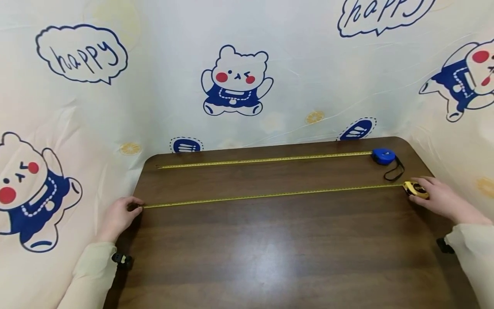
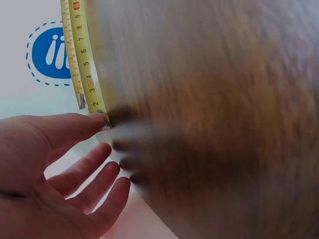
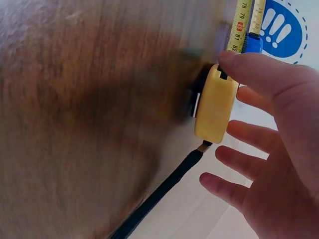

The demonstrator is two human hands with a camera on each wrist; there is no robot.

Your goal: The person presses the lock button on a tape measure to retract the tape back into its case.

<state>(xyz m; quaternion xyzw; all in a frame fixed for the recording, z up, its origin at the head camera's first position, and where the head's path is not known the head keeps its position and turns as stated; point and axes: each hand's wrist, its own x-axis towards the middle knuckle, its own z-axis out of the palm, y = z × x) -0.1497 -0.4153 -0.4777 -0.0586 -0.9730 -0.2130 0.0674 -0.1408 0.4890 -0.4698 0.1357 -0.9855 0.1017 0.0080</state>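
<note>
A yellow tape measure [image 1: 417, 189] lies near the table's right edge, its blade [image 1: 270, 196] drawn out across the table to the left. My left hand [image 1: 119, 216] pinches the blade's end at the left edge; in the left wrist view the thumb [image 2: 75, 127] sits over the tip, near the low numbers. My right hand [image 1: 440, 197] grips the yellow case, and the right wrist view shows the thumb at the blade's mouth beside the 82 mark. A dark strap [image 3: 159, 194] trails from the case.
Behind it, a blue tape measure [image 1: 384, 156] with a wrist loop lies on the brown table [image 1: 270, 240], its blade [image 1: 266, 160] also drawn out leftward, roughly parallel. A cartoon-printed sheet [image 1: 301, 64] surrounds the table's back and sides.
</note>
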